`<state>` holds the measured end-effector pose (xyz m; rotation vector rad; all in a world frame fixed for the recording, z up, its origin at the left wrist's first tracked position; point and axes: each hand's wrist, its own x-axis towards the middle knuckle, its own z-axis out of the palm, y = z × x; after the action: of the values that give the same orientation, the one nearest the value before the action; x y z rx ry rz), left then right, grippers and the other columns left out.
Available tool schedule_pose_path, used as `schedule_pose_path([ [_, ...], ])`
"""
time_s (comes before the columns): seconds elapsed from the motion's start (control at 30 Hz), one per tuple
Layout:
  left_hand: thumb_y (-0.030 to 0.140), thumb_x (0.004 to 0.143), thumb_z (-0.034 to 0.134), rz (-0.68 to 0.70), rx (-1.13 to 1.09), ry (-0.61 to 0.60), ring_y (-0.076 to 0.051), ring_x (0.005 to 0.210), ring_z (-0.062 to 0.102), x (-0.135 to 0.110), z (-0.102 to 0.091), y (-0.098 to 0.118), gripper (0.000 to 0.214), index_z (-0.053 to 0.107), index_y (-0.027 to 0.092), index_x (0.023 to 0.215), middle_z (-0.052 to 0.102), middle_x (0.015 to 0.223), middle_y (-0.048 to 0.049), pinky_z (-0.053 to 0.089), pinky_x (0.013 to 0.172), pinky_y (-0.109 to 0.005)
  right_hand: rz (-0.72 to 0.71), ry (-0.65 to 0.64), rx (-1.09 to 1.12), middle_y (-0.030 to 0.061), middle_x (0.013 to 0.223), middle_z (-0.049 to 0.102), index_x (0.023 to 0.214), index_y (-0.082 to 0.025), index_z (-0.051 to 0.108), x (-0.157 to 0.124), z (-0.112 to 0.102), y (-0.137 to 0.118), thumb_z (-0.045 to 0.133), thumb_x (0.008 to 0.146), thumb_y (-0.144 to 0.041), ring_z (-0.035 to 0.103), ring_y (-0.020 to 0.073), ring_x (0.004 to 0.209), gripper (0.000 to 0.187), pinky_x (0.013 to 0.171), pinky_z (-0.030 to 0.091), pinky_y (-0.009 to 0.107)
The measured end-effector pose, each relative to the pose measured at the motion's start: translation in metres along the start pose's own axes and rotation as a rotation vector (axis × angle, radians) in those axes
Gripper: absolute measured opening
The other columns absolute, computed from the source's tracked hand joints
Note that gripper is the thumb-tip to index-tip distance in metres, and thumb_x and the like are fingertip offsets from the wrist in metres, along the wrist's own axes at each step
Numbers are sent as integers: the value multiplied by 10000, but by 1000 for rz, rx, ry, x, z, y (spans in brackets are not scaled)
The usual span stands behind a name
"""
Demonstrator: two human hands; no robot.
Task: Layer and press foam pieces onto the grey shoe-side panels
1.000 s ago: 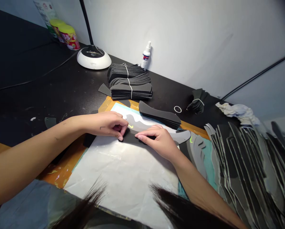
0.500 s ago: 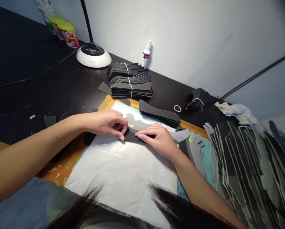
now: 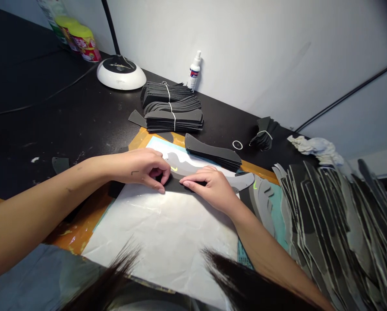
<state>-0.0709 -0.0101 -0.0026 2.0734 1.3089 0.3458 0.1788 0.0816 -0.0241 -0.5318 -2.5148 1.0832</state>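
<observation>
My left hand pinches the left end of a black cut piece that lies on a grey shoe-upper piece with a yellow-green mark. My right hand presses its curled fingers on the same black piece, a little to the right. Both hands rest over a sheet of white paper on the black table. Part of the black piece is hidden under my fingers.
Banded bundles of black pieces lie behind, a loose stack nearer. A fanned row of grey and black uppers fills the right. Lamp base, glue bottle, cans, rubber band, crumpled rag, small bundle.
My hands have stayed on the black piece, with only small finger shifts. The view has drifted slightly, so everything sits a little left and higher.
</observation>
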Motion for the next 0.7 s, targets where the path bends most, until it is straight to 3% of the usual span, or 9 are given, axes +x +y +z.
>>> schedule_pose_path([
  [0.33, 401, 862, 798, -4, 23, 8, -154, 719, 523, 0, 0, 3, 180, 751, 227, 852, 587, 721, 13, 354, 670, -238, 12, -7, -11, -24, 819, 803, 916, -277, 839, 0, 1, 0, 770, 914, -170, 665, 165, 775, 128, 842, 452, 332],
  [0.7, 392, 893, 793, 134, -7, 124, -179, 802, 552, 3, 6, 9, 196, 739, 207, 853, 649, 777, -32, 382, 716, -249, 30, -21, -55, -29, 889, 813, 887, -271, 815, 1, 1, -3, 785, 879, -133, 684, 174, 838, 141, 909, 428, 349],
])
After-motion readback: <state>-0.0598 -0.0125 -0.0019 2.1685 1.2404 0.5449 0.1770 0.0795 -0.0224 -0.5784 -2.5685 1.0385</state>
